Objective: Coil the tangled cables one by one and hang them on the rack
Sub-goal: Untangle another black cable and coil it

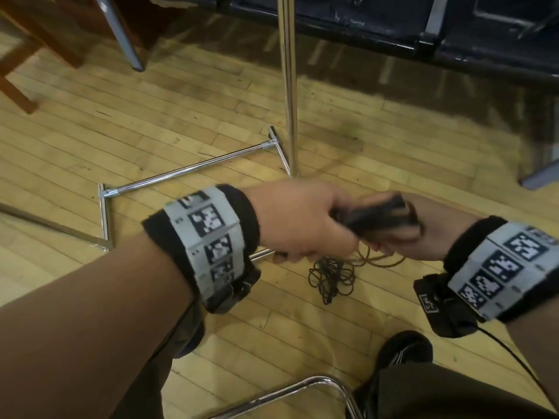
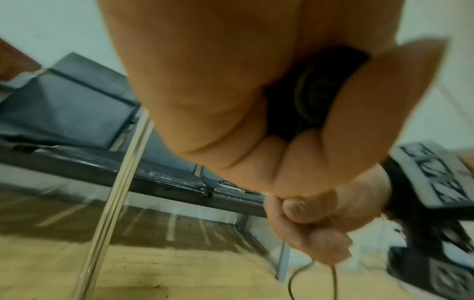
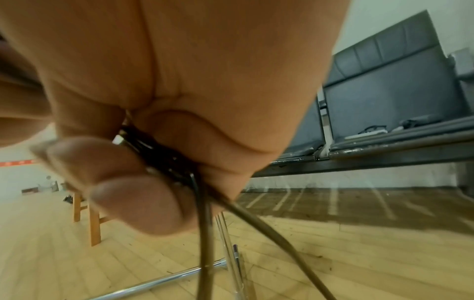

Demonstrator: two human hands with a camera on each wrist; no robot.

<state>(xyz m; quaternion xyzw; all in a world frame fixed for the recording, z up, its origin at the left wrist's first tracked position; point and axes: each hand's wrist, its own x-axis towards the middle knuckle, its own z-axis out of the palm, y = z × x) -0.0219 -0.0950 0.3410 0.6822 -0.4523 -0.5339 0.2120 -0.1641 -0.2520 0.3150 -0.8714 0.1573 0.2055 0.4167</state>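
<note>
My left hand (image 1: 298,220) clenched round the coiled black cable (image 1: 375,219), my right hand (image 1: 423,234) pinching the same bundle, both grips meeting above the floor (image 1: 151,116), loose tangled cable (image 1: 331,278) lying below, chrome rack (image 1: 289,86) just behind.

The left hand (image 2: 231,101) curled around a dark cable (image 2: 315,95); the right hand (image 2: 307,223) pinched strands beside a chrome pole (image 2: 115,192).

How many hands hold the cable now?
2. The left hand grips the coiled cable from the left; the right hand holds it from the right. More cable lies tangled on the floor.
</note>
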